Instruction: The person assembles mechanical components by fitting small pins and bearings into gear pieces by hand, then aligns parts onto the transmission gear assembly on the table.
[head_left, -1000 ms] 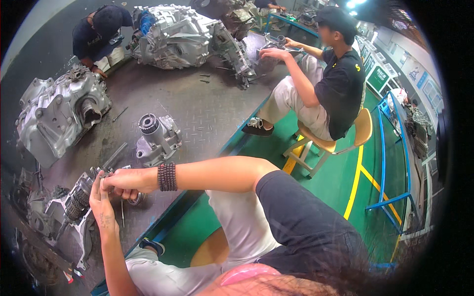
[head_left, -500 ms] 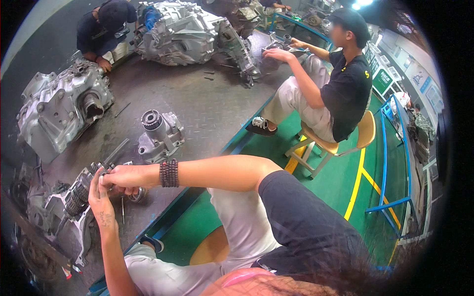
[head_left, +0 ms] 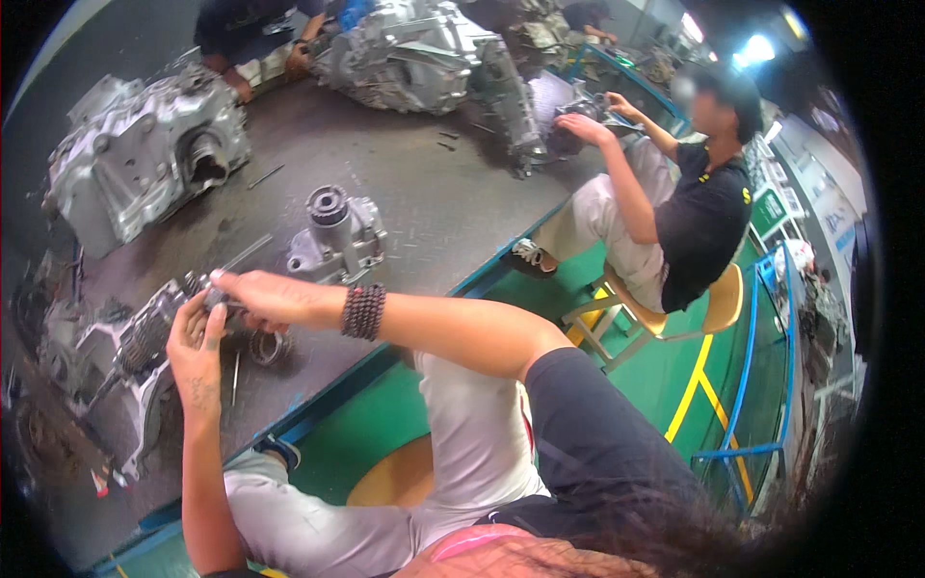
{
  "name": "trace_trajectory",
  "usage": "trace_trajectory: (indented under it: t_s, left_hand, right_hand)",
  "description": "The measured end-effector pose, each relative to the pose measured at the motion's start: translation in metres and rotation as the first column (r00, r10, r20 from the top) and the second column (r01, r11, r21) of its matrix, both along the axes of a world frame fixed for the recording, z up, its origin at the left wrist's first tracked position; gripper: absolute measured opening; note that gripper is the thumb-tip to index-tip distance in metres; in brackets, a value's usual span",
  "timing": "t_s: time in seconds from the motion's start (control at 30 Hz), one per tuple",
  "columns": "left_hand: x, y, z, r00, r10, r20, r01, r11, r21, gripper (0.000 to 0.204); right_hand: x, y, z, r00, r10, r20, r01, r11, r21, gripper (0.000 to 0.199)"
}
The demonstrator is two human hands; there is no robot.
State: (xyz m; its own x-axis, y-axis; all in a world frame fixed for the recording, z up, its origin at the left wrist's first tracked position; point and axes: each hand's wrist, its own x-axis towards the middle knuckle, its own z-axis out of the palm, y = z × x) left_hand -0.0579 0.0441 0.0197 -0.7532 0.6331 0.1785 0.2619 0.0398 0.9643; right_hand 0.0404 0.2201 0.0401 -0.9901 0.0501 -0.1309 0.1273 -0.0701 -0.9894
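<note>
Between both hands sits a small metal part [head_left: 214,306], pinched by the right hand [head_left: 265,297] fingertips from above and cupped by the left hand [head_left: 196,342] below. Directly beneath the grip lies an opened gearbox assembly [head_left: 125,361]; beyond the right hand stands a grey housing [head_left: 337,241].

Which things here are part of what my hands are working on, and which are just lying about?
In hand: left hand, right hand, small metal part, open gear housing.
Lying about: small housing, large gearbox case, loose ring, rod.
</note>
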Motion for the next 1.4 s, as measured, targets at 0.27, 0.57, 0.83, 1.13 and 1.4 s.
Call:
trace_trajectory:
  t_s: [0.27,0.57,0.83,1.13,1.4]
  left_hand:
    - [-0.001,-0.002,0.006,0.986,-0.086,-0.139,0.092,0.995,0.035,0.045]
    - [0.024,-0.009,0.037,0.955,-0.229,-0.19,0.233,0.972,-0.001,0.038]
    - [0.041,-0.014,0.042,0.945,-0.14,-0.296,0.146,0.989,-0.003,0.038]
    - [0.061,-0.023,0.052,0.962,-0.111,-0.25,0.166,0.963,0.212,0.04]
    - [0.062,-0.008,0.057,0.952,-0.128,-0.279,0.19,0.959,0.208,0.04]
  right_hand:
    - [-0.008,-0.013,-0.009,0.988,-0.043,-0.148,0.095,0.924,0.369,0.076]
    - [0.022,0.006,0.033,0.976,-0.014,-0.219,0.133,0.833,0.538,0.063]
    - [0.027,-0.004,0.036,0.865,-0.046,-0.5,0.304,0.84,0.449,0.05]
    - [0.039,-0.022,0.046,0.872,-0.15,-0.466,0.234,0.964,0.129,0.057]
    - [0.043,-0.012,0.057,0.941,-0.243,-0.236,0.267,0.961,0.077,0.066]
